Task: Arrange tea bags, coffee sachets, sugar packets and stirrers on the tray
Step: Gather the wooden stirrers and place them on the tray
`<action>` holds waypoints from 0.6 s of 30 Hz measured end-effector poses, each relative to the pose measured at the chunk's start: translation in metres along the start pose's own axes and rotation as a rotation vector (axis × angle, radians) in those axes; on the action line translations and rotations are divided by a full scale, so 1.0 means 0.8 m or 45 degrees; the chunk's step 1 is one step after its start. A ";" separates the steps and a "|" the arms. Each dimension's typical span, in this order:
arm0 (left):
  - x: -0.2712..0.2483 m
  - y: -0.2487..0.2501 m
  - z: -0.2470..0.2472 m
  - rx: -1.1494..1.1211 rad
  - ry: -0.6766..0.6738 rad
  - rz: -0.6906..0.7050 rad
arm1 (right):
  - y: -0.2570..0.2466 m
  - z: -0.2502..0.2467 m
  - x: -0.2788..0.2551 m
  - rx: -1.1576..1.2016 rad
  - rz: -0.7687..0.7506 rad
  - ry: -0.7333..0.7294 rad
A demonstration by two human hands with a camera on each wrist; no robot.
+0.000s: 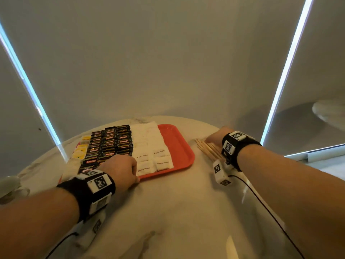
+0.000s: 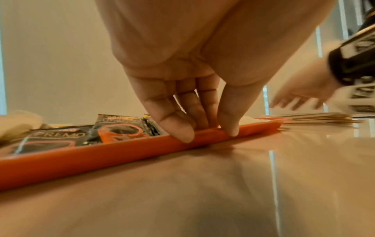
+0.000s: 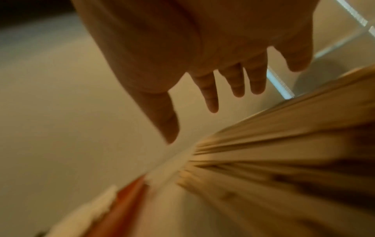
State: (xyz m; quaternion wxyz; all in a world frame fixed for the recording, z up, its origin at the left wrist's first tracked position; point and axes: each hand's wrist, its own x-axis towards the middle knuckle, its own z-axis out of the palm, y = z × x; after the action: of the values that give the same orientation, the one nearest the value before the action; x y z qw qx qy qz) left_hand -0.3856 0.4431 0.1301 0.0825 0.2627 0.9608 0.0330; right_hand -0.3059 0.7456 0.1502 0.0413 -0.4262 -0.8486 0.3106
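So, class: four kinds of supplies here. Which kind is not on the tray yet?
The wooden stirrers: they lie on the table right of the red tray, under the right hand.

Marble table (image 1: 168, 212), red tray (image 1: 179, 146), wooden stirrers (image 1: 209, 149)

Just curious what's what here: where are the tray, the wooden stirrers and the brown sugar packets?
tray (image 1: 180, 146), head view, bare red floor.
wooden stirrers (image 1: 209, 148), head view, middle of bundle.
brown sugar packets (image 1: 163, 163), head view, near-row packet.

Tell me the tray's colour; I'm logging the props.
The tray is orange-red plastic, plain with no pattern; it shows best in the head view.
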 end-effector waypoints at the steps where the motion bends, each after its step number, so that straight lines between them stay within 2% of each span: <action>1: 0.005 -0.001 -0.001 0.001 0.008 -0.015 | 0.004 0.000 -0.002 -0.063 0.023 -0.031; 5: 0.023 -0.007 -0.001 -0.029 0.040 -0.073 | 0.009 0.008 -0.002 -0.235 0.035 -0.287; 13: 0.062 -0.019 0.000 0.021 0.051 -0.141 | 0.004 0.022 -0.010 -0.579 -0.057 -0.300; 16: 0.075 -0.022 0.002 0.062 0.041 -0.161 | 0.013 0.035 -0.026 -0.610 -0.081 -0.370; 18: 0.077 -0.022 0.000 0.084 0.044 -0.161 | 0.019 0.045 -0.046 -0.724 -0.173 -0.419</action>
State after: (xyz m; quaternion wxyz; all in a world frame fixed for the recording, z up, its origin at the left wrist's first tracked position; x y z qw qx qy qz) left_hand -0.4466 0.4595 0.1191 0.0591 0.2035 0.9773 0.0006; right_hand -0.2837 0.7071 0.1200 -0.1961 -0.3072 -0.9231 0.1225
